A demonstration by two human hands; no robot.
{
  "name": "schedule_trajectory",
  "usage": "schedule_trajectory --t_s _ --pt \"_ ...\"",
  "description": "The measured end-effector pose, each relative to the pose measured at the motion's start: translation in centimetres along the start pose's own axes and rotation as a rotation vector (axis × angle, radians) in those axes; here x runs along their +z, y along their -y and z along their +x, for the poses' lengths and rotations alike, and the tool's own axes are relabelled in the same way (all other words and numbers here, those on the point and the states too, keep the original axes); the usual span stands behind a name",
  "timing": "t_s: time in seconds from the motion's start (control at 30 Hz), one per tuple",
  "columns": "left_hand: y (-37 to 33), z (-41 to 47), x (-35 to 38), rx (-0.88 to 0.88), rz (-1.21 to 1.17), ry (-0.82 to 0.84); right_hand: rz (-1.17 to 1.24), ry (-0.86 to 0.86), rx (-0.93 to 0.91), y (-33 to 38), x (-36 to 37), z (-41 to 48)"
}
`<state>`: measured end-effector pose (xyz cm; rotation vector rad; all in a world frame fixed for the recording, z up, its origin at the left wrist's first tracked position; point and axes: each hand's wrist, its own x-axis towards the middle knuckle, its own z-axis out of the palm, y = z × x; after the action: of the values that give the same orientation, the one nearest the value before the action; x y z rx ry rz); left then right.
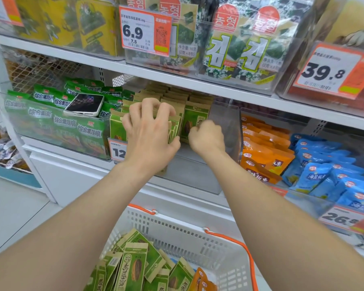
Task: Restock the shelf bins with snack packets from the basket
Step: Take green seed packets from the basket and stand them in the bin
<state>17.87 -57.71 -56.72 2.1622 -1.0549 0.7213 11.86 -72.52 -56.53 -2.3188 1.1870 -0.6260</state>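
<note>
Shop shelf (pixel 135 69) tags read 6.9 and 39.8. Left hand (pixel 149 131) fingers curl over green sunflower-seed packets (pixel 194 120) in the middle bin; right hand (pixel 206 136) pinches one. More fill the basket (pixel 198 234) below.

Phone (pixel 84 105) lies on packets (pixel 51 114), left of hands (pixel 172 131).

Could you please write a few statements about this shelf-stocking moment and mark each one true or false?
1. A phone lies on the green packets in the left bin. True.
2. The basket is empty. False: green sunflower seed packets lie in it.
3. Both hands are at the middle bin. True: the left hand grips a bunch of packets and the right hand has a grip on one.
4. The blue packets sit left of the orange packets. False: they sit to the right.
</note>
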Motion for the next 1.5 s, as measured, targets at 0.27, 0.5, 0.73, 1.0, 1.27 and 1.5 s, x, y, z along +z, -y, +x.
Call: schedule_trajectory --t_s 0.27,0.5,0.73,1.0,1.27,1.5 --pt "-0.3 -1.7 -3.4 -0.146 -0.067 0.318 -0.442 -0.051 -0.784 -1.7 -1.8 -7.8" --pt "1.2 -7.4 -1.8 0.041 0.319 1.236 -0.704 0.435 -0.94 -5.7 0.8 -14.3" --pt "1.7 -11.3 1.0 0.111 0.362 1.472 -1.009 1.031 -0.812 -9.1 7.8 -20.4" --pt "4.4 -13.7 4.9 0.108 0.383 1.579 -0.813 1.22 -0.896 -11.3 15.1 -25.4" --pt "4.6 -13.5 7.1 0.13 0.347 1.571 -0.575 1.288 -0.597 -13.0 18.6 -30.6" --pt "4.3 -13.7 7.6 0.099 0.273 1.566 -0.615 1.237 -0.55 -13.4 18.7 -30.9"
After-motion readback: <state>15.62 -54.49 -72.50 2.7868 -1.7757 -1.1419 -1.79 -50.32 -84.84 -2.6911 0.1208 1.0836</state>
